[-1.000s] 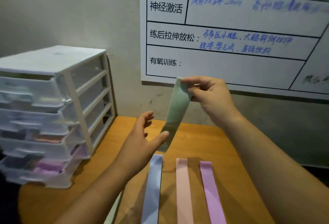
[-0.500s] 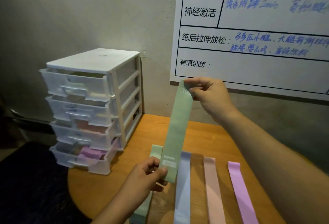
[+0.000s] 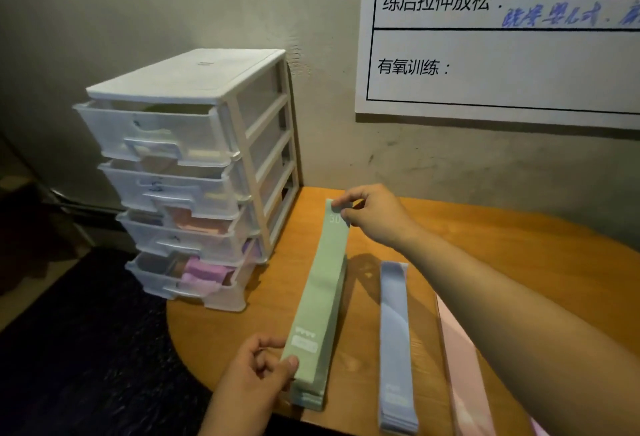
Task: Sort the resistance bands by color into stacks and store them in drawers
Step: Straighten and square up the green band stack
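A gym or fitness-studio corner: a whiteboard point(image 3: 502, 37) on the plaster wall lists post-workout stretching and aerobic training headings, above a wooden counter point(image 3: 485, 227) holding a plastic drawer unit point(image 3: 194, 172).

head view, looking down, close over wooden table point(image 3: 450, 227)

Green band point(image 3: 320, 297) atop green stack point(image 3: 308, 399)

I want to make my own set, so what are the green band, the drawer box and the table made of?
The green resistance band is probably matte rubber or latex: thin, flat and dull, with no glare. The drawer unit looks like plastic: a white frame, with see-through drawers showing colours inside. The table is wood or wood-look laminate: orange-brown with faint grain.
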